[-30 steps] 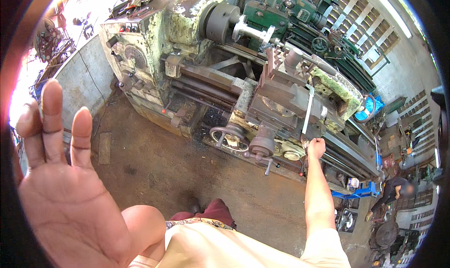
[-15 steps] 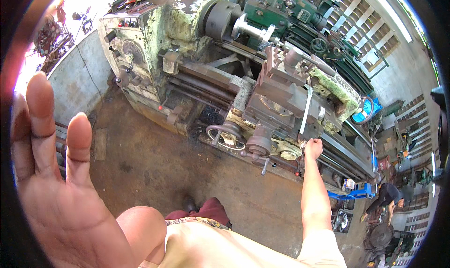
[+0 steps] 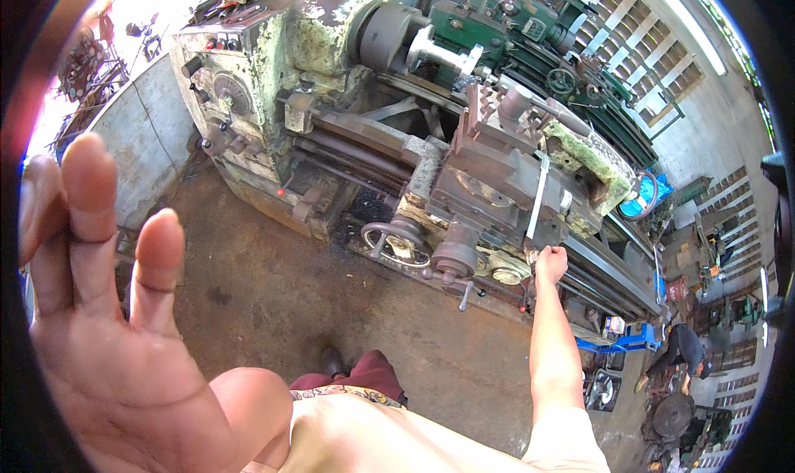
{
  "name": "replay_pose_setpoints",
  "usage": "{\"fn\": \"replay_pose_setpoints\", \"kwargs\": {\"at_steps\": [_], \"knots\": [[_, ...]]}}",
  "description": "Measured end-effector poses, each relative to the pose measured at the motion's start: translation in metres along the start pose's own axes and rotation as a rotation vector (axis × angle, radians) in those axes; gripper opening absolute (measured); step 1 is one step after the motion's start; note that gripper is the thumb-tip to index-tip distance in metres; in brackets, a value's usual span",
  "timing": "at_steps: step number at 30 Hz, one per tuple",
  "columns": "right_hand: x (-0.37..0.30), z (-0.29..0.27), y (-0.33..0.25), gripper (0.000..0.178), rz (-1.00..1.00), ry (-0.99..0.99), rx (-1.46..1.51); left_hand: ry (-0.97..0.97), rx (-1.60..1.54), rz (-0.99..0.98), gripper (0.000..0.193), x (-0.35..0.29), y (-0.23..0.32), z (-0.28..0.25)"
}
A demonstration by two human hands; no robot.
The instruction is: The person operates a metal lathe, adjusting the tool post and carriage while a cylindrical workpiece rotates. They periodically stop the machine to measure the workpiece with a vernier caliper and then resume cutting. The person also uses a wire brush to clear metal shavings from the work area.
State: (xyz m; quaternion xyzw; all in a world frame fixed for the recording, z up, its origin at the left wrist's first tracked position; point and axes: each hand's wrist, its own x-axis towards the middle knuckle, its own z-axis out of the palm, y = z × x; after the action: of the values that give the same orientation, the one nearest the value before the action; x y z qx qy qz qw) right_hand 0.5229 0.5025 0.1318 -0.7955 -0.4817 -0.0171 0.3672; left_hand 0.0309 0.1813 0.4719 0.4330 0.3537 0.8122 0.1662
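My left hand is raised close at the left, palm showing, fingers stretched upward; it touches nothing visible. My right arm reaches out to a worn metal lathe, where my right hand is closed at the front of the carriage. Whatever its fingers hold is hidden. Just beyond that hand, a pale flat metal strip lies on the carriage. A shiny turned metal workpiece sits in the dark chuck. Left of my right hand are a handwheel and a crank handle.
A green lathe stands behind this one. The tailstock is at the right, with a blue plastic bag past it. At the far right a person bends over. Brown stained floor lies in front of the machine.
My left hand has shifted slightly right and down, its fingers still spread. My right hand stays closed in nearly the same place. The person at far right has bent slightly.
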Motion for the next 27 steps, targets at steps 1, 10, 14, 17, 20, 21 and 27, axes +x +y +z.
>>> {"fn": "replay_pose_setpoints", "kwargs": {"at_steps": [1, 10, 14, 17, 20, 21, 27], "knots": [[0.000, 0.000, 0.001, 0.020, 0.014, -0.002, -0.007, -0.005, 0.000, 0.002, 0.089, 0.001, 0.001, 0.000], [-0.001, -0.003, -0.002, 0.019, 0.011, 0.012, -0.003, 0.038, 0.082, -0.182, 0.066, -0.020, -0.061, 0.016], [-0.002, -0.004, -0.001, 0.018, 0.030, -0.004, 0.055, -0.255, 0.284, -0.674, 0.042, -0.057, -0.161, 0.008], [-0.002, -0.003, -0.003, 0.018, 0.073, -0.028, 0.062, -0.462, 0.591, -0.927, 0.043, -0.102, -0.233, -0.003], [-0.004, -0.004, -0.006, 0.016, 0.051, 0.024, 0.037, -0.623, 0.853, -0.920, 0.051, -0.136, -0.286, -0.013], [-0.005, -0.005, -0.007, 0.015, 0.038, 0.033, 0.069, -0.637, 0.891, -0.880, 0.055, -0.143, -0.300, -0.014], [-0.011, -0.009, -0.007, 0.012, -0.009, 0.045, 0.121, -0.482, 0.936, -0.772, 0.064, -0.157, -0.372, 0.004]]}}
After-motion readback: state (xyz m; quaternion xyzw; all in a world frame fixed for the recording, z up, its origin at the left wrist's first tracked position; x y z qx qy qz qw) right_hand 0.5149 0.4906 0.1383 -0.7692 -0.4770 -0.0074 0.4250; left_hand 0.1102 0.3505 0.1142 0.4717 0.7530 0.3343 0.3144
